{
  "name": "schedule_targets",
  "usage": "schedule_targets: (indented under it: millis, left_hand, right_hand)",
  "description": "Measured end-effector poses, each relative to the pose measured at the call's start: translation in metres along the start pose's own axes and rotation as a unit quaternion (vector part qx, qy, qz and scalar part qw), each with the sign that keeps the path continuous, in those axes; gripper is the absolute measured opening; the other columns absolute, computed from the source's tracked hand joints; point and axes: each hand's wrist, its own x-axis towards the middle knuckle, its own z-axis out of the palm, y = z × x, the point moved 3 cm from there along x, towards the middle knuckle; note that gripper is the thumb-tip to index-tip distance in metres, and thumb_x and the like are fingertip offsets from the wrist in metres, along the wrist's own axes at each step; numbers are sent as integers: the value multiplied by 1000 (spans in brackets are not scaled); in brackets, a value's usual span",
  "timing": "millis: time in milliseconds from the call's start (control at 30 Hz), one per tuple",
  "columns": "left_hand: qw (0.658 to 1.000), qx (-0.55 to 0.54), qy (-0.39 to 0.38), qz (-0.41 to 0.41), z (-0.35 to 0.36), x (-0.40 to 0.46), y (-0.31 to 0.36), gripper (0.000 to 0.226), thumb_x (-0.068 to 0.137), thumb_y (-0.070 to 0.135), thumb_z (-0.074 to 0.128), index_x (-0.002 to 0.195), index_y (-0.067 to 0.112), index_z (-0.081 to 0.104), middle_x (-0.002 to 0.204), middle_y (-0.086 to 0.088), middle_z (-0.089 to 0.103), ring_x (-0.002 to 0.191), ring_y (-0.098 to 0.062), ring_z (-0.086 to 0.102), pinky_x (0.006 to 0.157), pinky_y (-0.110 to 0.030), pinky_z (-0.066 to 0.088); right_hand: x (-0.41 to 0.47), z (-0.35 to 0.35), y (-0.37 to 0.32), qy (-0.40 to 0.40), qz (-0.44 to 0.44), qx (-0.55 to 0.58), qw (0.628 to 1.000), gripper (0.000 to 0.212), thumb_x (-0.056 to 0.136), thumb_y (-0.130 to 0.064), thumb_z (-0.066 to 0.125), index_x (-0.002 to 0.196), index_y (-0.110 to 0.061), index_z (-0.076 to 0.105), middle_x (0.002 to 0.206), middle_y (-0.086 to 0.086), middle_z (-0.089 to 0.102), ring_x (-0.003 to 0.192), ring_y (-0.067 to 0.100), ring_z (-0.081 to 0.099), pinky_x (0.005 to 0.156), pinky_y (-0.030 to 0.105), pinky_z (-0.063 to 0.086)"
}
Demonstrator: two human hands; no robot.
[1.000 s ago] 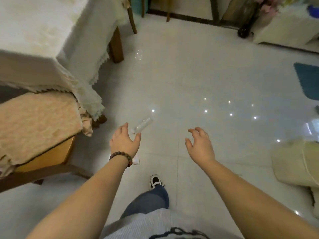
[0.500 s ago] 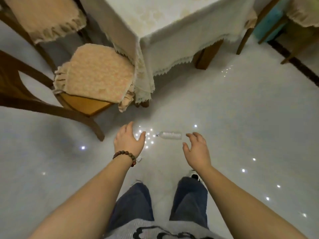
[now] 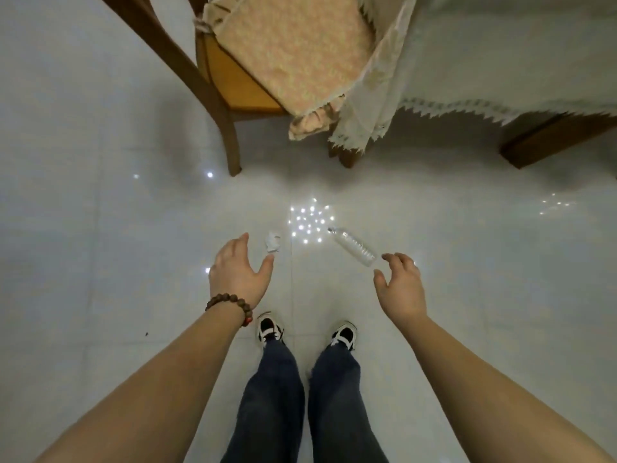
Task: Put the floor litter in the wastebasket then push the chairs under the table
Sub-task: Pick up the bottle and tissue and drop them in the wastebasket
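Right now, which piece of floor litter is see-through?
The bottle, lying on its side by the right hand. The other piece, the paper wad near the left hand, is opaque white.

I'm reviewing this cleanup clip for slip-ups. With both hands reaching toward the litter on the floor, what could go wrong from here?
1. The clear plastic bottle lies on its side on glossy tile; a glancing touch from the right hand may roll it away.
2. The crumpled paper is small and pale against the white floor, so the left hand might miss it.
3. The wastebasket is out of view, so the litter may be carried some way.
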Motion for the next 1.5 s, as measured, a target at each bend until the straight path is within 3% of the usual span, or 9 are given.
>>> schedule_targets:
  millis: [367,567,733,833,1000,1133,1267,1400,1500]
  left_hand:
    - [997,-12,-49,-51,209,107,-111,71,91,46,54,148,14,27,151,-12,32,138,-28,29,111,-40,27]
    - [997,1,-64,-32,340,210,-176,84,87,50,59,151,18,15,158,-9,18,143,-26,19,114,-40,21]
    - [996,42,-73,21,412,284,-205,100,80,46,69,152,25,4,161,-6,2,146,-26,11,116,-41,21]
    - [993,68,-73,64,433,317,-213,94,80,38,69,152,25,9,160,-8,8,145,-27,13,116,-39,21]
    - [989,60,-47,128,445,335,-192,52,87,22,64,135,14,46,132,-12,52,117,-30,45,97,-37,36]
    - [990,9,-30,137,454,330,-155,51,87,33,65,132,15,49,129,-9,55,115,-30,48,97,-38,37]
    - [990,-51,-23,128,461,319,-126,52,86,33,66,132,17,47,129,-7,54,117,-27,49,97,-35,37]
    - [990,-93,-21,103,463,307,-116,52,86,31,66,132,17,47,128,-6,53,116,-24,50,94,-29,36]
    - [990,-105,-13,88,448,295,-116,51,86,29,66,132,15,48,128,-7,53,115,-24,51,91,-26,35]
  right_hand:
    - [132,172,84,-17,-24,-28,999,41,91,-19,56,130,-8,51,138,18,45,127,34,41,104,42,36]
    - [211,272,144,-19,-59,-50,997,43,89,-20,58,130,-10,50,138,18,45,128,35,40,106,45,36]
    - [261,313,181,8,-80,-64,995,46,87,-17,62,131,-11,50,140,19,43,129,37,39,104,47,36]
    - [286,323,196,19,-88,-75,993,52,84,-16,65,133,-10,49,143,21,40,131,39,36,104,49,36]
    - [312,331,211,18,-73,-104,992,73,81,-31,70,143,-17,36,151,19,28,139,36,26,109,49,31]
    - [330,342,210,9,-69,-123,990,96,72,-54,72,149,-24,22,155,18,20,142,34,19,113,46,23]
    - [348,356,214,-10,-31,-148,988,109,67,-61,72,150,-28,9,158,14,14,145,30,14,114,45,20]
    - [355,369,216,-21,5,-181,983,85,78,-49,68,146,-23,23,141,13,41,126,33,41,98,44,37]
    - [347,363,206,-15,5,-160,987,74,82,-45,65,142,-20,28,131,10,48,118,32,46,91,45,41]
